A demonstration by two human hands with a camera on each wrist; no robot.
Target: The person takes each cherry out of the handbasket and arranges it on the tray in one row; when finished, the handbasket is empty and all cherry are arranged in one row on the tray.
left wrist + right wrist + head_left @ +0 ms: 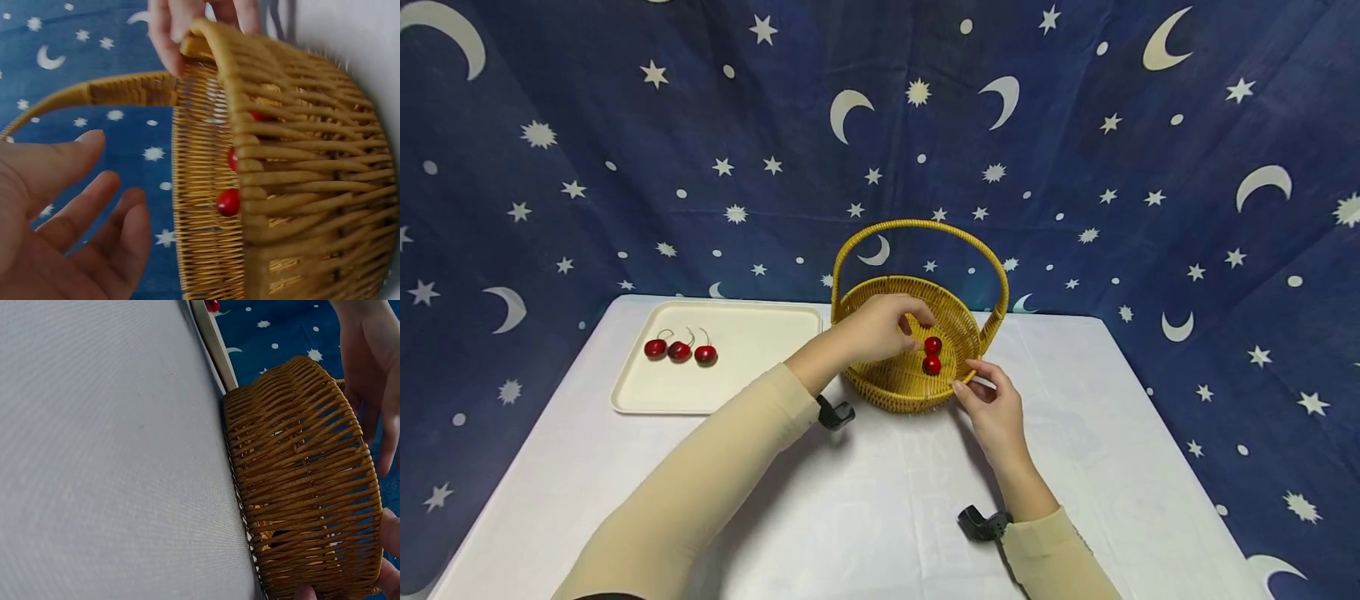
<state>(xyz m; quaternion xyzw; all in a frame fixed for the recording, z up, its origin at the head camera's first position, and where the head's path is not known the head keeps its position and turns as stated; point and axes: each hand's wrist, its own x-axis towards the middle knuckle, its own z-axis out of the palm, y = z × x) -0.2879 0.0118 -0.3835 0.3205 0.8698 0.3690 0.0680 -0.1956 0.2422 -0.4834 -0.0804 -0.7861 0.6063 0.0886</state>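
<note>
A left hand (880, 329) hovers, fingers loosely spread, above two cherries (932, 356) in a wicker basket (898, 387); the right hand (992, 408) pinches its rim.

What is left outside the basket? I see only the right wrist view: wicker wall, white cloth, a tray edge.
Observer: Three cherries lie in a row on the tray, left of the basket.
Operator: Is anything inside the basket?
Observer: Two cherries, touching each other.
Operator: Where are the hands?
Observer: The left hand is over the basket, empty, fingers loose; the right hand holds the near rim.
</note>
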